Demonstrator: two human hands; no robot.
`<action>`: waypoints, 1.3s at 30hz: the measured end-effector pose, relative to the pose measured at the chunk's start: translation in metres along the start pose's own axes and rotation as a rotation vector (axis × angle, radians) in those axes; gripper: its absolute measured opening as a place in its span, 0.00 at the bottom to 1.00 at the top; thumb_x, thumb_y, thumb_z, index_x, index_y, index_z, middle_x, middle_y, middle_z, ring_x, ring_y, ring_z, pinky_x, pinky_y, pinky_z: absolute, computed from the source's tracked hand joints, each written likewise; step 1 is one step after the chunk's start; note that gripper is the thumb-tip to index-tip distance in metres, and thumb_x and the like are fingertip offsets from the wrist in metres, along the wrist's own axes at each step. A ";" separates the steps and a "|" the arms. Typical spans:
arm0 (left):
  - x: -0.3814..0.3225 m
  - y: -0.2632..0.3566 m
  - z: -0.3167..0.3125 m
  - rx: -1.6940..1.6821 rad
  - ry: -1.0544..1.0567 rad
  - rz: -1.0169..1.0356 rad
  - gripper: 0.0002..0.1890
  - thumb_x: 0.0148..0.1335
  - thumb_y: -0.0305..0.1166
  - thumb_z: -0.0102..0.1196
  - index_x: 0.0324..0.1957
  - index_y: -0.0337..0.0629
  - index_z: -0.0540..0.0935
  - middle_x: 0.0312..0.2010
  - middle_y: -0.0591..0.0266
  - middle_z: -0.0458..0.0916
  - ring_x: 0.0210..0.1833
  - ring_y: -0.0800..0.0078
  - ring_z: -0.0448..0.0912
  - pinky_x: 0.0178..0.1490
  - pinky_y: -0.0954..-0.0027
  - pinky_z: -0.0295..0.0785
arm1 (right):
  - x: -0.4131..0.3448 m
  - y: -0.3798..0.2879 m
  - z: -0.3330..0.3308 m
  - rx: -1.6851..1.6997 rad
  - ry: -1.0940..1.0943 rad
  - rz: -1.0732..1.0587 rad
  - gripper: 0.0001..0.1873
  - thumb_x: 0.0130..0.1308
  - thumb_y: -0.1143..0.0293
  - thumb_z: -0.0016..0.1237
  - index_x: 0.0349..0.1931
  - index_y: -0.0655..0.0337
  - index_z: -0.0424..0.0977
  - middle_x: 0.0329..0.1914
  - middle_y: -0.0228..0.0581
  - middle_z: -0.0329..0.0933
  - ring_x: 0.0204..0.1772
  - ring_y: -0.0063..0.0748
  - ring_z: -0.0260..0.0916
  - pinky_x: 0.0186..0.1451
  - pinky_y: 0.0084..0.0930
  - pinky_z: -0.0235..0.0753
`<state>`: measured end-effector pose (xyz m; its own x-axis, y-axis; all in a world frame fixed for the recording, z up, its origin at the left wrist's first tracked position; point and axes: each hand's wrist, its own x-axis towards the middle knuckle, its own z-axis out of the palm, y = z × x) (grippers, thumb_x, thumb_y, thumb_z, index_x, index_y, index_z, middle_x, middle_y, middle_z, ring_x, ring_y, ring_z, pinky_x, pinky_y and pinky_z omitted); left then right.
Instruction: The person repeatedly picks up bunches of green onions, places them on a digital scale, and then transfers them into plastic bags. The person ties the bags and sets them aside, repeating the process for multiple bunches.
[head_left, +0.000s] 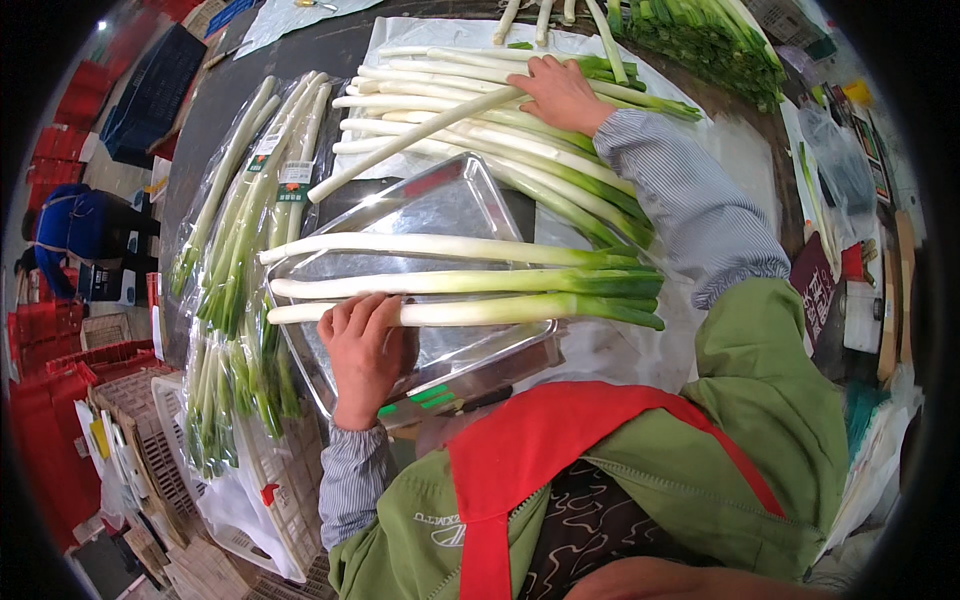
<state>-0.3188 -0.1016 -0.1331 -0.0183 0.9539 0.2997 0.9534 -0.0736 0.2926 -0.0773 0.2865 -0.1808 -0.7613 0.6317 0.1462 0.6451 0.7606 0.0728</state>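
Note:
My left hand curls its fingers around the white shaft of the nearest green onion. Two more long green onions lie parallel beyond it, all three across a shiny metal tray that sits at an angle. Farther off, my right hand grips one green onion, whose white end slants down to the left over the tray's far corner. Beneath that hand, a spread of several green onions rests on a white sheet; my right forearm hides some green tops.
Several green onions in clear labelled bags lie left, their green ends hanging over the table edge. Bunched greens are at the back right. Plastic crates stand on the left, and a person in blue bends over beyond.

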 end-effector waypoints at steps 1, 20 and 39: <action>0.000 -0.001 0.001 -0.010 0.009 0.000 0.20 0.51 0.25 0.64 0.49 0.46 0.81 0.48 0.63 0.82 0.55 0.60 0.77 0.61 0.53 0.62 | 0.006 0.000 0.001 -0.035 -0.046 -0.002 0.22 0.64 0.60 0.57 0.57 0.53 0.74 0.53 0.39 0.72 0.61 0.44 0.66 0.59 0.50 0.65; -0.029 -0.002 -0.075 -0.052 0.081 0.108 0.19 0.50 0.23 0.64 0.47 0.41 0.81 0.43 0.60 0.83 0.46 0.60 0.79 0.60 0.51 0.65 | -0.155 -0.144 -0.121 0.528 -0.023 -0.201 0.17 0.64 0.72 0.54 0.52 0.65 0.73 0.40 0.49 0.69 0.44 0.53 0.73 0.45 0.42 0.74; 0.019 0.012 -0.157 0.191 0.439 0.553 0.16 0.55 0.28 0.65 0.47 0.47 0.83 0.41 0.68 0.85 0.45 0.66 0.81 0.54 0.61 0.69 | -0.204 -0.180 -0.236 0.989 -0.234 -0.187 0.27 0.61 0.78 0.57 0.62 0.66 0.70 0.37 0.31 0.74 0.34 0.15 0.67 0.36 0.17 0.70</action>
<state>-0.3551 -0.1300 0.0190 0.4000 0.5842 0.7062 0.8934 -0.4205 -0.1581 -0.0227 -0.0141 0.0095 -0.9058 0.4235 0.0130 0.2535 0.5661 -0.7844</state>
